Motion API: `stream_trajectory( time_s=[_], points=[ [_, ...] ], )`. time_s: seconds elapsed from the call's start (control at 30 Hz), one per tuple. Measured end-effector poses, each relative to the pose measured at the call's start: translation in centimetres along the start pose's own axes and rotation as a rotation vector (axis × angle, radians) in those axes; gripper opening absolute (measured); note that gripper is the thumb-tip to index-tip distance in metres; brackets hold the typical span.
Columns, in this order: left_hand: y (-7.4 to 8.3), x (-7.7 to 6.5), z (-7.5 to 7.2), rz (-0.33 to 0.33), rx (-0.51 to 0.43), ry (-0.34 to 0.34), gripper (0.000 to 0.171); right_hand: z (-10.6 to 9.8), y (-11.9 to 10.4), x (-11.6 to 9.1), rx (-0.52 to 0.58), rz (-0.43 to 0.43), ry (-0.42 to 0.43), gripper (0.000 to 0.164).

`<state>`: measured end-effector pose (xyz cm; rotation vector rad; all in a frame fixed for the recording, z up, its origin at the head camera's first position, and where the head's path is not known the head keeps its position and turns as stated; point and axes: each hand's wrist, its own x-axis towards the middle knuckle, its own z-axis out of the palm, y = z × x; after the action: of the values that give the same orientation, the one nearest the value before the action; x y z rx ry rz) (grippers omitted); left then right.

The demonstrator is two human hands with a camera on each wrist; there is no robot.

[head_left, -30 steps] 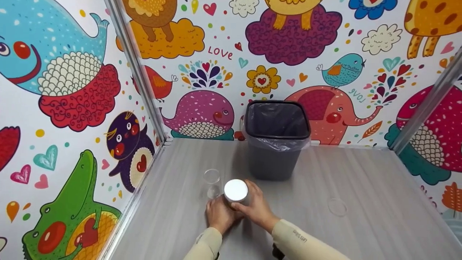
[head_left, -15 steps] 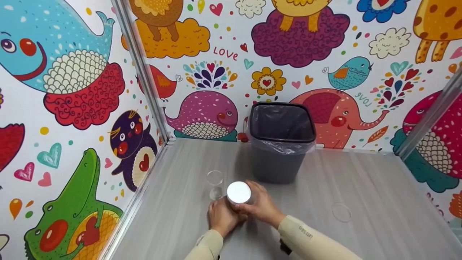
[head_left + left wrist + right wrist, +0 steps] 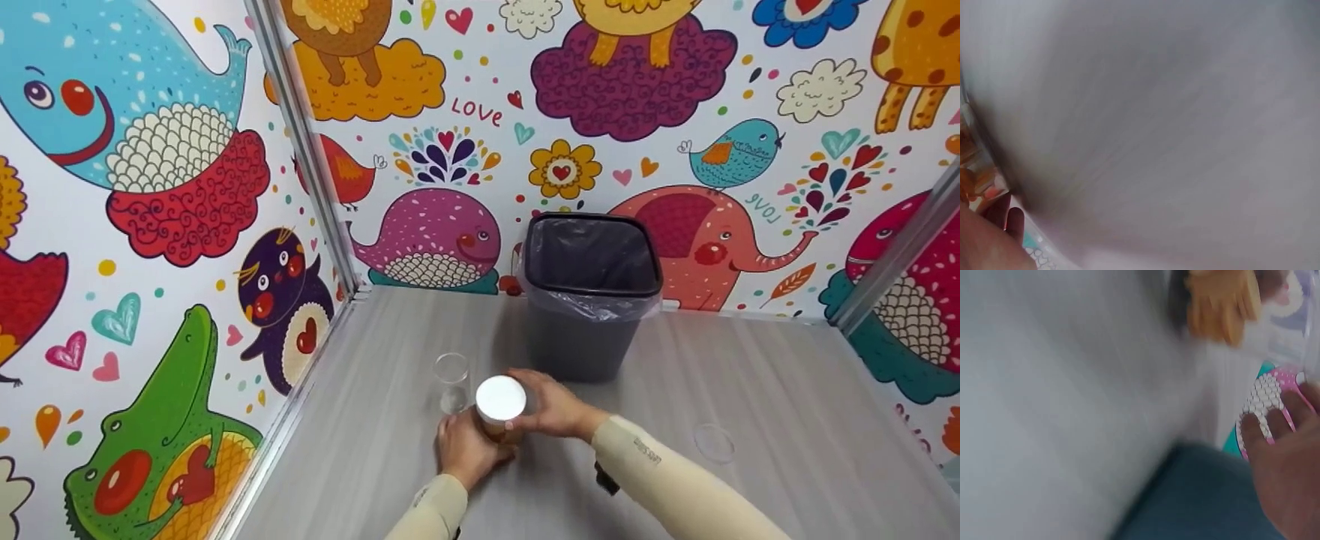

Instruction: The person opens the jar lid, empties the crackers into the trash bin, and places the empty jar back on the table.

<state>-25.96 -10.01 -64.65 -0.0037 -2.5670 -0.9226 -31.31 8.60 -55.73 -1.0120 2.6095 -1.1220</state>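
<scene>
In the head view, a clear jar (image 3: pixel 496 430) with a white lid (image 3: pixel 501 398) stands between my hands, tilted slightly. Orange-brown pieces (image 3: pixel 1221 306) show through its clear wall in the right wrist view. My left hand (image 3: pixel 466 448) grips the lower part of the jar. Up at the lid, my right hand (image 3: pixel 553 405) holds on with thumb and fingers on either side of it. The left wrist view catches only part of the left hand (image 3: pixel 991 239) at its lower left corner.
A grey bin (image 3: pixel 581 337) with a plastic liner stands just beyond my hands, against the patterned back wall. Left of the jar is a clear round container (image 3: pixel 453 400). A thin transparent disc or ring (image 3: pixel 714 443) lies on the table at the right.
The right hand has turned around the lid, its forearm swinging outward to the right. More of the jar's brown contents now shows beneath the lid. The head view has shifted slightly.
</scene>
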Motion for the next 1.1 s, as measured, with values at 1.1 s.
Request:
stream_trajectory(
  time_s=[1.1],
  points=[
    [0.0,0.1,-0.2,0.008,0.004,-0.023,0.075,-0.4,0.9,0.9,0.123,0.028,-0.058,0.091]
  ],
)
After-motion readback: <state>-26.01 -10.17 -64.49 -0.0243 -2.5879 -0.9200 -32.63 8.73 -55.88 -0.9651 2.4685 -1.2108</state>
